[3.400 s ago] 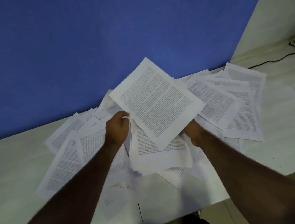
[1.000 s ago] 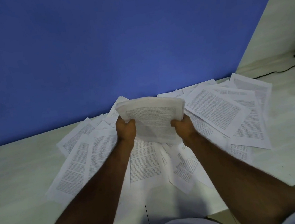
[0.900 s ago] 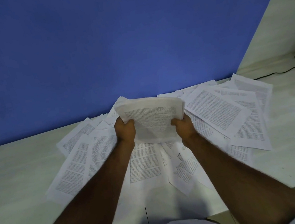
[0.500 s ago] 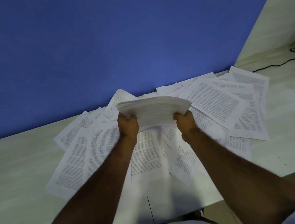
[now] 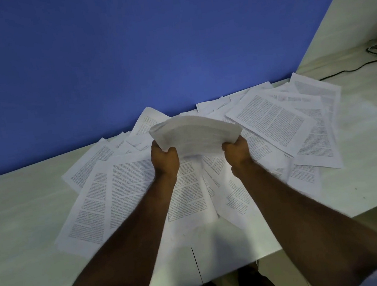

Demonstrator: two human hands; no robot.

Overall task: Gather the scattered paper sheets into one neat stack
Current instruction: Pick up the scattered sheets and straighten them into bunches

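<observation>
I hold a thick bundle of paper sheets (image 5: 195, 131) in the air above the table's middle, its near edge turned toward me and slightly bowed. My left hand (image 5: 164, 161) grips its left end and my right hand (image 5: 237, 151) grips its right end. Several printed sheets still lie scattered on the table: a loose group at the left (image 5: 108, 195), some under my arms (image 5: 189, 195), and an overlapping spread at the right (image 5: 283, 126).
The pale table (image 5: 20, 230) runs along a blue wall (image 5: 124, 55). A seam (image 5: 196, 264) splits the tabletop near its front edge. A black cable (image 5: 349, 70) lies at the far right, by a cream wall (image 5: 354, 13). Floor shows below the table edge.
I lifted the gathered sheets off the table with both hands and tipped them from face-up to nearly edge-on. The scattered sheets have not moved.
</observation>
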